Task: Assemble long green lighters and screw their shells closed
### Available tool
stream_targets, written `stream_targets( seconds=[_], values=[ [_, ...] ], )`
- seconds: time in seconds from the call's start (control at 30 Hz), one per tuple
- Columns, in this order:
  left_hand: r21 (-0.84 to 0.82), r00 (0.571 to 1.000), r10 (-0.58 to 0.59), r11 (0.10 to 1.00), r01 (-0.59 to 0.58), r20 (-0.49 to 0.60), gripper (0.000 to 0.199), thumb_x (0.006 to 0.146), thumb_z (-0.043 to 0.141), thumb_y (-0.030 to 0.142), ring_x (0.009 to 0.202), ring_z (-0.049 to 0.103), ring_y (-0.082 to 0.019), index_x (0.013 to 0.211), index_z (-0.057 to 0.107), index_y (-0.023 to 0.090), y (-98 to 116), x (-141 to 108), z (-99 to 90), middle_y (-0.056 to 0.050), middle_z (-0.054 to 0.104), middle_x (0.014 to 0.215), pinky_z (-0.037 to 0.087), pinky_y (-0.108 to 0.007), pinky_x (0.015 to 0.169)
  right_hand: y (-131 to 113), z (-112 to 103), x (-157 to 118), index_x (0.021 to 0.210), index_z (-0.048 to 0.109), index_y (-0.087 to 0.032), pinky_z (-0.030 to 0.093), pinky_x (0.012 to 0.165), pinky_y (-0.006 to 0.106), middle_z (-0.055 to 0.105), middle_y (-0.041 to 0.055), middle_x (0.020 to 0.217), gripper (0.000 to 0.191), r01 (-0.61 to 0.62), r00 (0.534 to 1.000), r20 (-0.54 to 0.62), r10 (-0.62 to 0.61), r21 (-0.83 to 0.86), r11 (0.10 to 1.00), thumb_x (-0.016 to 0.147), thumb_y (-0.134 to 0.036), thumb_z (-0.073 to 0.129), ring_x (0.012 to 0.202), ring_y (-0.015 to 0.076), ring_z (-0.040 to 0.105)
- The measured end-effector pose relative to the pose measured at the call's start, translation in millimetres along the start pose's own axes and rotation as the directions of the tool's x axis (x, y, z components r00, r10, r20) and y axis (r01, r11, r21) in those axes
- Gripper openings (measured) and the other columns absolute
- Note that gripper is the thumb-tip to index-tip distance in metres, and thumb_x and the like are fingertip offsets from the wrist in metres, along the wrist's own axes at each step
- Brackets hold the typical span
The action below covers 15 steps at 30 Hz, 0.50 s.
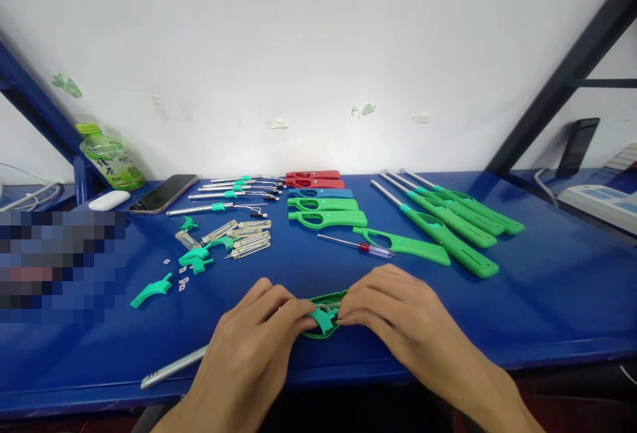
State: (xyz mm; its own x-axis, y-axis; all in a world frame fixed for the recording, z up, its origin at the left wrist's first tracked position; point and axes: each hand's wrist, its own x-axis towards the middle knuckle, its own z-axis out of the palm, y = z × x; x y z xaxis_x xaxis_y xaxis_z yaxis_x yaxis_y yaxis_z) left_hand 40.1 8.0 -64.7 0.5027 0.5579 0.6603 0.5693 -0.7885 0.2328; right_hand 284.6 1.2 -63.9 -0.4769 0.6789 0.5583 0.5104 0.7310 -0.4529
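Near the table's front edge lies an opened green lighter shell (324, 335), its inside facing up. My left hand (251, 337) is closed, with thumb and fingertips pinching a teal trigger (324, 319) that sits at the shell's finger opening. My right hand (398, 307) is closed round the shell's other end, its fingertips beside the trigger and partly hiding the parts inside. A silver metal lighter tube (174, 367) sticks out to the left from beneath my left hand.
Loose teal triggers (152, 290) and clear fuel tanks (251, 245) lie left, below wired metal tubes (229, 206). Behind my hands are red shells (318, 183), green shells (328, 219) and a screwdriver (375, 250). Several long green lighters (448, 241) rest right; a bottle (112, 161) and phone (164, 194) stand back left.
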Motion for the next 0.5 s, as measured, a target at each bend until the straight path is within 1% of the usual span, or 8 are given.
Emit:
stream_targets(
  seconds=[0.13, 0.27, 0.37, 0.5],
  values=[
    [0.005, 1.000, -0.019, 1.000, 0.019, 0.020, 0.020, 0.106, 0.057, 0.006, 0.069, 0.051, -0.016, 0.104, 0.066, 0.024, -1.7, -3.5, -0.3, 0.003, 0.065, 0.082, 0.045, -0.028, 0.061, 1.7, 1.5, -1.4, 0.107, 0.067, -0.024, 0.048, 0.085, 0.031, 0.079, -0.0036, 0.101, 0.017, 0.056, 0.998, -0.017, -0.057, -0.039, 0.998, 0.107, -0.009, 0.061, 0.089, 0.0150, 0.067],
    [0.000, 1.000, -0.013, 1.000, 0.013, -0.001, 0.020, 0.105, 0.058, 0.005, 0.069, 0.050, -0.016, 0.106, 0.066, 0.024, -2.1, -4.2, 0.6, 0.003, 0.064, 0.082, 0.042, -0.029, 0.060, -0.3, 1.4, -2.1, 0.107, 0.066, -0.023, 0.047, 0.083, 0.031, 0.077, -0.0023, 0.100, 0.019, 0.054, 0.998, -0.010, -0.055, -0.067, 0.996, 0.106, -0.005, 0.059, 0.088, 0.0162, 0.063],
    [-0.004, 1.000, -0.008, 1.000, 0.008, 0.005, 0.023, 0.104, 0.058, 0.003, 0.070, 0.051, -0.017, 0.108, 0.066, 0.024, -2.3, -3.8, 1.8, 0.002, 0.063, 0.083, 0.042, -0.029, 0.060, -1.2, 0.8, -2.7, 0.108, 0.066, -0.022, 0.047, 0.081, 0.031, 0.076, -0.0013, 0.100, 0.021, 0.073, 0.997, -0.009, -0.074, -0.088, 0.993, 0.105, -0.003, 0.059, 0.088, 0.0171, 0.061],
    [0.000, 1.000, -0.009, 1.000, 0.010, 0.017, 0.027, 0.103, 0.056, 0.000, 0.071, 0.050, -0.017, 0.109, 0.066, 0.024, -1.9, -3.2, 2.3, 0.002, 0.064, 0.085, 0.044, -0.029, 0.062, -0.4, 0.7, -3.1, 0.109, 0.066, -0.022, 0.048, 0.083, 0.032, 0.077, -0.0011, 0.100, 0.018, 0.096, 0.995, -0.013, -0.097, -0.081, 0.992, 0.105, -0.005, 0.062, 0.088, 0.0166, 0.063]
  ],
)
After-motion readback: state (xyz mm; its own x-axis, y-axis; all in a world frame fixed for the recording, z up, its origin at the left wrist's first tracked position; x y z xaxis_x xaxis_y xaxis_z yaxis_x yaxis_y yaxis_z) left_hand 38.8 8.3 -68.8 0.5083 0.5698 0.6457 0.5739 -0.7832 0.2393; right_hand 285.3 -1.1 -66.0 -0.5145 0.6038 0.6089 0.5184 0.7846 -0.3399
